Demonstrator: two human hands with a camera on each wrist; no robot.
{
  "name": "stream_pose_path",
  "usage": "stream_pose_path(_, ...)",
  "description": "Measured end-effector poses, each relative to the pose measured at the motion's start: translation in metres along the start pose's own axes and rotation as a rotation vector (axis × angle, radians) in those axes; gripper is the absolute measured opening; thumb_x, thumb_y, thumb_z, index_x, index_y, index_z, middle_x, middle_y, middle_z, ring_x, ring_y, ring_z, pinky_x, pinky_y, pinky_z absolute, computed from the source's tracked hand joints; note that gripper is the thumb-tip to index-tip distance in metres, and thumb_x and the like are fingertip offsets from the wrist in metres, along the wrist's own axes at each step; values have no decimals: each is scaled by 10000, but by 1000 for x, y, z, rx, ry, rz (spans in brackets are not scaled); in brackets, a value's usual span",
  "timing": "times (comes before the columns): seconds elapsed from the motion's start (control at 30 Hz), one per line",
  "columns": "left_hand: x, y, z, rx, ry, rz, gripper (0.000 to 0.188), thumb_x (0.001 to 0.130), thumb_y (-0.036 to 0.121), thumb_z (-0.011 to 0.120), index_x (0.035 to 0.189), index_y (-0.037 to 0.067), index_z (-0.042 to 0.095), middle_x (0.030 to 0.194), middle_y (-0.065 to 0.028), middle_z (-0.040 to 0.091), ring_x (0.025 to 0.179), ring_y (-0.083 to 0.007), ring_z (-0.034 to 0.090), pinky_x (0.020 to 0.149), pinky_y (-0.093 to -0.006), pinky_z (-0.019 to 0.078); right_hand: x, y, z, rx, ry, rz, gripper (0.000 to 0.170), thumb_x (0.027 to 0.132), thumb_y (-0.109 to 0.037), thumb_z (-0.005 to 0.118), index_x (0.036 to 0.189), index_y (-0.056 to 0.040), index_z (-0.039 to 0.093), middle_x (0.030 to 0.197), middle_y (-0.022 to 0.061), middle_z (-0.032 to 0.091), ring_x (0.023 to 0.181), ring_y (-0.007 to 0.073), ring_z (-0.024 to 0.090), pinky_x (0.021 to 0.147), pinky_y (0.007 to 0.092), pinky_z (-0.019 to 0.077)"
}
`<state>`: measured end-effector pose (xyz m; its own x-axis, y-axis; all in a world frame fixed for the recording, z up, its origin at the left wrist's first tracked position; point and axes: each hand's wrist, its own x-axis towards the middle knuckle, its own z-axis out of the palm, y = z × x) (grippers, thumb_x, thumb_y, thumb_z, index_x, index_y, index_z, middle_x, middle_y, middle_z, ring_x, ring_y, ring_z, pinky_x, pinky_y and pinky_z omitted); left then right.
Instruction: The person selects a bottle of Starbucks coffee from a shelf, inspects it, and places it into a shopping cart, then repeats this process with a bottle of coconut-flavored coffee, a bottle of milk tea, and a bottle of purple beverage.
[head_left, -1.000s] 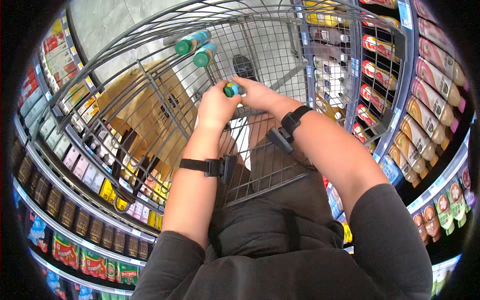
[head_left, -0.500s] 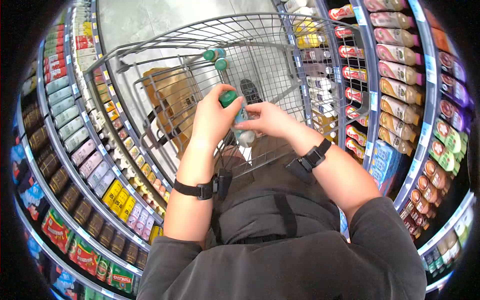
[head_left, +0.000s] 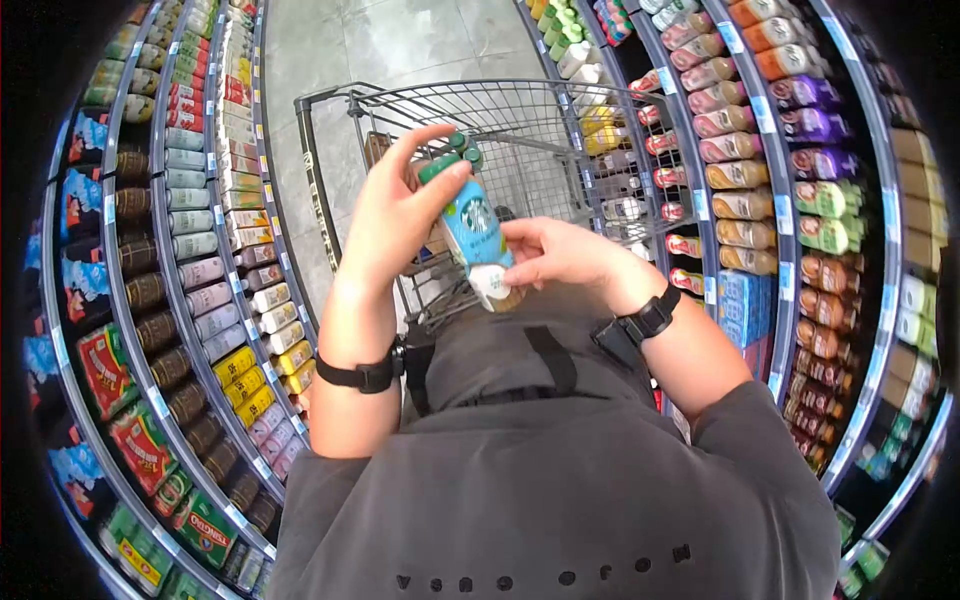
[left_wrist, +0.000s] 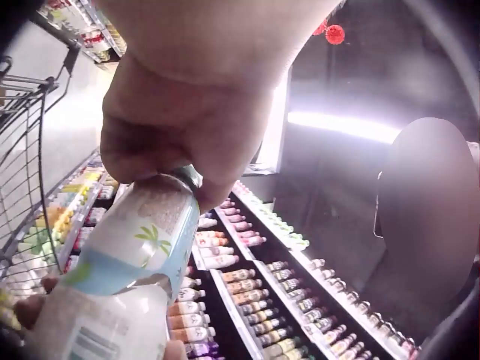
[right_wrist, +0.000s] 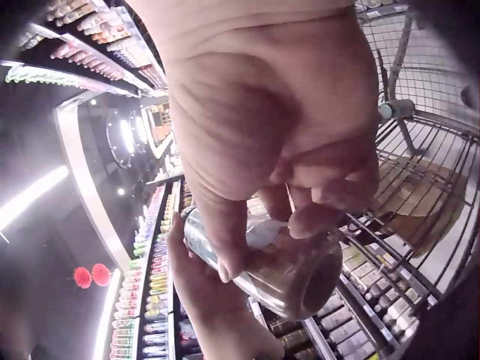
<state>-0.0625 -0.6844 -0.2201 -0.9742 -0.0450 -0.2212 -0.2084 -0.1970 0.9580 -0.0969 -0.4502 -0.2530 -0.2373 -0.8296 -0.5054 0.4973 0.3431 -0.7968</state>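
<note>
A bottle (head_left: 474,232) with a green cap and a blue label is held tilted between both hands in front of the body. The left hand (head_left: 392,215) grips it round the cap end, thumb across the cap. Lower down, the right hand (head_left: 565,260) pinches its side near the base with thumb and fingers. The left wrist view shows the bottle (left_wrist: 124,262) below the left hand (left_wrist: 180,120), its barcode side visible. From the right wrist, the right hand's thumb and fingers lie on the bottle (right_wrist: 289,270). Two more green-capped bottles (head_left: 470,156) are just beyond the left hand.
A wire shopping cart (head_left: 520,100) stands ahead of the body. In the right wrist view a brown paper bag (right_wrist: 424,199) shows through its wires. Shelves of drinks (head_left: 735,180) line the right side, and cans, bottles and packs (head_left: 190,220) fill the left. Grey floor (head_left: 400,45) lies between.
Both hands have brought the bottle up closer to the body, and its label has come into view. The right hand has shifted towards the base. The cart appears farther off, with more shelves visible.
</note>
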Motion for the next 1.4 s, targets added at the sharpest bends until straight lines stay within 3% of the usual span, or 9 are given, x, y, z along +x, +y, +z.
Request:
stream_pose_path(0.17, -43, 50, 8, 263, -183, -1, 602, 957, 207, 757, 1477, 73, 485, 931, -7, 666, 737, -40, 531, 584, -221, 428, -50, -12, 37, 34, 90, -158, 488, 934, -204, 731, 1378, -55, 595, 1076, -24, 692, 743, 27, 532, 602, 194, 408)
stream_pose_path(0.33, -67, 48, 28, 328, -293, 165, 819, 896, 230, 816, 1555, -2, 387, 1054, -95, 732, 680, -57, 507, 577, -247, 428, -96, -4, 80, 127, 294, -292, 482, 959, -216, 707, 1387, -33, 579, 1061, -14, 690, 756, 26, 549, 590, 200, 412)
stream_pose_path(0.4, -74, 55, 40, 402, -497, 127, 797, 897, 241, 814, 1545, 5, 415, 1056, -89, 742, 644, -69, 497, 576, -256, 438, -111, -2, 94, 178, 492, -359, 487, 973, -236, 704, 1395, -34, 571, 1056, -8, 695, 751, 22, 559, 587, 196, 413)
stream_pose_path(0.43, -79, 57, 48, 450, -534, 157, 595, 919, 181, 795, 1431, -9, 558, 924, -24, 689, 638, -26, 508, 524, -238, 400, -118, -4, 103, 189, 560, -383, 485, 984, -274, 705, 1383, -31, 577, 1019, -15, 689, 745, 17, 547, 587, 186, 402)
stream_pose_path(0.47, -81, 59, 55, 451, -560, 162, 595, 919, 181, 795, 1431, -9, 558, 924, -24, 689, 638, -26, 508, 524, -238, 400, -127, -1, 107, 195, 585, -391, 485, 984, -274, 705, 1383, -31, 577, 1019, -15, 689, 745, 17, 547, 587, 186, 402)
stream_pose_path(0.53, -84, 66, 72, 707, -615, 94, 479, 889, 302, 812, 1232, -12, 693, 809, -109, 720, 578, -116, 545, 542, -304, 448, -143, 4, 115, 114, 740, -414, 462, 994, -289, 702, 1354, -22, 589, 980, -29, 676, 746, 16, 534, 594, 184, 393)
stream_pose_path(0.57, -90, 73, 83, 685, -610, 148, 411, 881, 324, 816, 1087, -23, 736, 679, -129, 660, 547, -143, 559, 526, -325, 445, -153, 4, 119, 114, 738, -408, 422, 1008, -293, 693, 1322, -25, 605, 966, -44, 667, 756, 14, 524, 617, 194, 406)
stream_pose_path(0.93, -111, 72, 199, 732, -767, 371, 364, 906, 311, 793, 1045, -21, 746, 585, -104, 554, 505, -140, 461, 487, -341, 357, -260, 47, 153, 40, 1002, -503, 365, 1059, -296, 611, 1338, -62, 617, 953, -39, 651, 773, 47, 549, 687, 237, 474)
stream_pose_path(1.4, -220, 34, 446, 709, -1120, 442, 342, 904, 230, 790, 1140, -9, 722, 805, -132, 663, 546, -161, 583, 523, -308, 461, -465, 183, 190, 181, 1442, -654, 386, 1048, -271, 627, 1363, -50, 605, 888, -44, 615, 742, 46, 503, 660, 248, 449)
